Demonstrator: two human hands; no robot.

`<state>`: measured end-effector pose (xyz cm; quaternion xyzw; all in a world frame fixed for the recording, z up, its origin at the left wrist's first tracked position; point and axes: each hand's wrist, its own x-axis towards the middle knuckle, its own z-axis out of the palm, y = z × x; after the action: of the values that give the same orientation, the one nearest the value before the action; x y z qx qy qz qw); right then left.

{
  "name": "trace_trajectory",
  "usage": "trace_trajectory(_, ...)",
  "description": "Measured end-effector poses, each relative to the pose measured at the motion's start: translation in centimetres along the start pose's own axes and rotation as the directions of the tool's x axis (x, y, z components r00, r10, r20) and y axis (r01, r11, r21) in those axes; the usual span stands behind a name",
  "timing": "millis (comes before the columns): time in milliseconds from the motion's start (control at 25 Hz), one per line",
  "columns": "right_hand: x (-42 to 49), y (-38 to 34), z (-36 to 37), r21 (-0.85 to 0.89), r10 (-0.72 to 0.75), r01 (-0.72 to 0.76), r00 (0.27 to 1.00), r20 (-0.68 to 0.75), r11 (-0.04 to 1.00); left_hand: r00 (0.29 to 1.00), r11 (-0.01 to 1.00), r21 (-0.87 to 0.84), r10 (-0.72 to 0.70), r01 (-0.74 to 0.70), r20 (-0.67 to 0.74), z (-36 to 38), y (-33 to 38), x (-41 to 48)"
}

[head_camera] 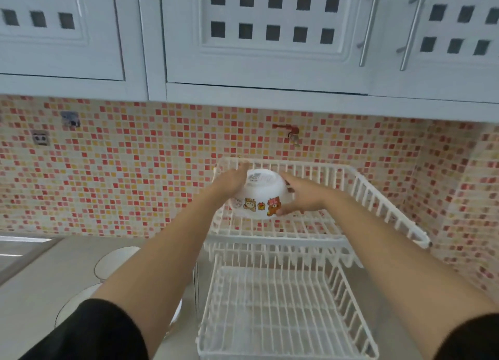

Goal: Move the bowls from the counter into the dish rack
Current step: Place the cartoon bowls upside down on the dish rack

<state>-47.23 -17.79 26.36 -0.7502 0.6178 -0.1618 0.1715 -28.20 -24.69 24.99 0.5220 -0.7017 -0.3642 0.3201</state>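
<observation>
A white bowl [260,195] with cartoon animal prints is held upside down over the upper tier of a white wire dish rack [378,197], at its back left. My left hand [232,181] grips the bowl's left side and my right hand [302,197] grips its right side. I cannot tell whether the bowl's rim touches the rack wires. The lower tier of the rack [270,305] holds nothing. Two more white bowls [116,261] sit on the counter to the left of the rack, the nearer bowl [78,303] partly hidden by my left arm.
White wall cabinets [243,62] hang low over the rack. A mosaic tile wall [108,165] with a red tap [289,130] stands behind it. The grey counter [35,292] stretches left, with a sink edge [16,251] at the far left.
</observation>
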Motion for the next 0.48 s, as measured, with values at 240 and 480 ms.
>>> trace_trajectory(240, 2.9, 1.9, 1.0, -0.091, 0.092, -0.084, 0.993, 0.08, 0.992, 0.994, 0.994, -0.004, -0.108, 0.108, 0.018, 1.2, -1.3, 1.1)
trace_trajectory(480, 3.7, 2.6, 1.3, -0.114, 0.138, -0.125, 0.983, 0.121, 0.986, 0.987, 0.99, 0.125, -0.084, 0.067, 0.136, 1.3, 0.3, -1.7)
